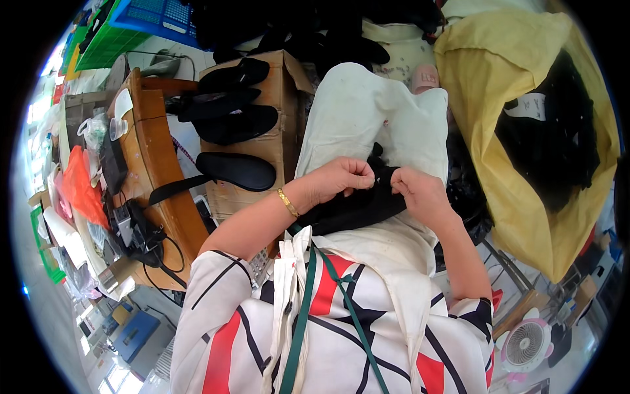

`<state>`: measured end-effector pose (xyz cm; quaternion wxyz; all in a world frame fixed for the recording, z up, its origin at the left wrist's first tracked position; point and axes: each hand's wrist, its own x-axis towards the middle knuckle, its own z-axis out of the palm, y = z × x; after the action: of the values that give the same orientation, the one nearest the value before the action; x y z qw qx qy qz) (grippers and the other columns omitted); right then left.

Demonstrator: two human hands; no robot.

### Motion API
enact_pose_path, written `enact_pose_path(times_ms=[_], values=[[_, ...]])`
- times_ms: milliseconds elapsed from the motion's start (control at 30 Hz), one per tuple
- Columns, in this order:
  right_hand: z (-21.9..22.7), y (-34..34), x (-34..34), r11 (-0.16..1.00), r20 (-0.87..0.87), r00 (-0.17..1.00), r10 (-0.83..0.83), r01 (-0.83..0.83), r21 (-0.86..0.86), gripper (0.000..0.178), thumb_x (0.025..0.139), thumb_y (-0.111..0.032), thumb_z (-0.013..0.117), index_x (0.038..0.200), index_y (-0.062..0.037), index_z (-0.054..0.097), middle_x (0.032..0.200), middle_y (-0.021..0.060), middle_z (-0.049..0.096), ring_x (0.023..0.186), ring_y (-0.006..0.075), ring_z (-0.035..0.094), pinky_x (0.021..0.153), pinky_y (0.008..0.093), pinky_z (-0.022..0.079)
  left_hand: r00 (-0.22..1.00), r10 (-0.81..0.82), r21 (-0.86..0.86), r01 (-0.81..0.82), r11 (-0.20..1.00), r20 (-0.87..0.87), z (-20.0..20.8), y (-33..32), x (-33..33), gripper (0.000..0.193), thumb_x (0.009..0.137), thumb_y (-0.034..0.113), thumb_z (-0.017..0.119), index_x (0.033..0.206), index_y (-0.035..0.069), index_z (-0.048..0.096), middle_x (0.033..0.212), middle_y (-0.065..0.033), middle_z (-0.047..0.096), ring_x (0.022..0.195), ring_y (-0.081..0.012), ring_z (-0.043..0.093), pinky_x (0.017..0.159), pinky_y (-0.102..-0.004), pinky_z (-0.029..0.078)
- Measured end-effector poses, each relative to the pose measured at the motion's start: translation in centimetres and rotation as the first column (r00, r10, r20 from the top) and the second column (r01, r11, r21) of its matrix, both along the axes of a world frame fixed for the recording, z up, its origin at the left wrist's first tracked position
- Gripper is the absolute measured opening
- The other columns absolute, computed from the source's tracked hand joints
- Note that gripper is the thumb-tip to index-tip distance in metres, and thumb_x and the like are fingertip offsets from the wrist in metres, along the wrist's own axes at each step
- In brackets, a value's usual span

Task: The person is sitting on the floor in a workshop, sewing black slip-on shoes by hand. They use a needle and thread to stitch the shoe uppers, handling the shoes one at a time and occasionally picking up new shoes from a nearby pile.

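Observation:
A black cloth piece (357,211) lies over my lap, on the pale apron cloth (348,111) that covers my legs. My left hand (342,180), with a gold bracelet at the wrist, is pinched closed just above the cloth; whatever sits between its fingertips is too small to make out. Close by on the right, my right hand (417,189) pinches the edge of the same black cloth between thumb and fingers. The two hands are a short gap apart, with the dark cloth showing between them.
Several black shoes (237,171) rest on a cardboard box (285,98) to the left, beside a wooden table (154,138) with cables and bags. A large yellow sack (489,151) holding black pieces stands open at the right. Further back right is a pink-rimmed fan (527,343).

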<state>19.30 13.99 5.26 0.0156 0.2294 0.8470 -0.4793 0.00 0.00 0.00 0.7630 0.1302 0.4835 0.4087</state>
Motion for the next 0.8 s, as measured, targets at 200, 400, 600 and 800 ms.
enact_pose_path(times_ms=[200,400,600,800], values=[[-0.1,-0.3,0.2,0.996,0.013,0.999,-0.042,0.042,-0.077,0.001,0.091,-0.005,0.056,0.09,-0.0051,0.056,0.074,0.0096,0.065,0.07,0.025,0.065,0.064,0.0332,0.05,0.79,-0.034,0.187,0.186,0.965,-0.612,1.7,0.7,1.3,0.022,0.078,0.016,0.074,0.071,0.006,0.056,0.074,-0.0021,0.059,0.068,-0.0184,0.055,0.058,-0.0327,0.043],[-0.4,-0.5,0.3,0.994,-0.004,0.997,-0.076,0.076,-0.081,0.003,0.091,-0.008,0.056,0.089,-0.0072,0.055,0.074,0.0081,0.066,0.07,0.027,0.065,0.062,0.0355,0.049,0.587,0.197,0.448,0.319,0.835,-0.785,1.2,1.3,1.9,0.023,0.073,0.012,0.072,0.067,0.005,0.051,0.073,-0.0116,0.057,0.077,-0.0327,0.055,0.067,-0.0409,0.044],[0.5,-1.2,1.0,0.957,-0.131,0.962,-0.241,0.214,-0.195,0.002,0.093,-0.005,0.057,0.092,-0.0044,0.057,0.074,0.0075,0.063,0.068,0.0183,0.062,0.064,0.0283,0.048,0.595,0.074,0.334,0.341,0.879,-0.8,1.4,1.7,2.1,0.023,0.074,0.013,0.072,0.081,0.005,0.052,0.076,-0.0118,0.058,0.079,-0.0331,0.056,0.067,-0.042,0.044],[4.5,-0.9,1.6,0.891,-0.223,0.898,-0.378,0.288,-0.352,0.006,0.097,-0.007,0.056,0.093,-0.0021,0.058,0.078,0.0018,0.064,0.068,0.0075,0.055,0.064,0.0213,0.046,0.577,0.034,0.289,0.357,0.888,-0.816,1.9,1.9,2.1,0.024,0.074,0.012,0.072,0.086,0.005,0.052,0.078,-0.0118,0.059,0.08,-0.0342,0.056,0.069,-0.0426,0.045]])
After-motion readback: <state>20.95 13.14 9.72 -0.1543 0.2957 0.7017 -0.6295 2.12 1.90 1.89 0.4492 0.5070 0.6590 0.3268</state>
